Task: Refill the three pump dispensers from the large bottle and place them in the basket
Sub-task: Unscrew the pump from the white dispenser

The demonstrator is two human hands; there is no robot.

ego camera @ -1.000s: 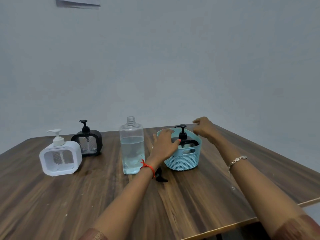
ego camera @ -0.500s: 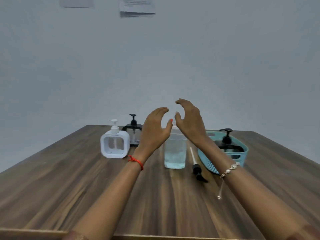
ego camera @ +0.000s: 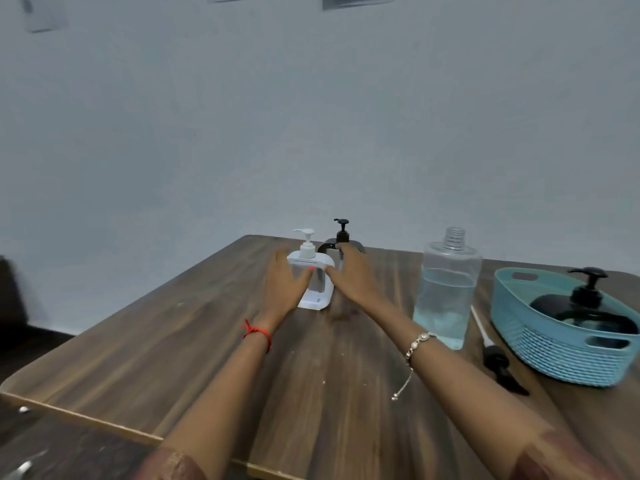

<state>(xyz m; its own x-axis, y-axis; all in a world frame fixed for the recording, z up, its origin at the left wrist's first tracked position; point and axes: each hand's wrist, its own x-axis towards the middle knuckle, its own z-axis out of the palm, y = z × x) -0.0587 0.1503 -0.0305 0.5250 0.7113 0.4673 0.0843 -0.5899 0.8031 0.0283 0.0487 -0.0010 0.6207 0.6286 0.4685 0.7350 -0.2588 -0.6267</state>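
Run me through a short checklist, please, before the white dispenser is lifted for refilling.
1. White dispenser stands upright on the table: ok.
2. Left hand and right hand flank it with fingers extended; firm hold: cannot tell.
3. Its pump head removed for pouring: not ok, it is in place.
4. Large bottle uncapped, upright, with liquid inside: ok.
5. Basket has room beside the black dispenser inside it: ok.
6. Loose pump lies between bottle and basket, away from the hands: ok.
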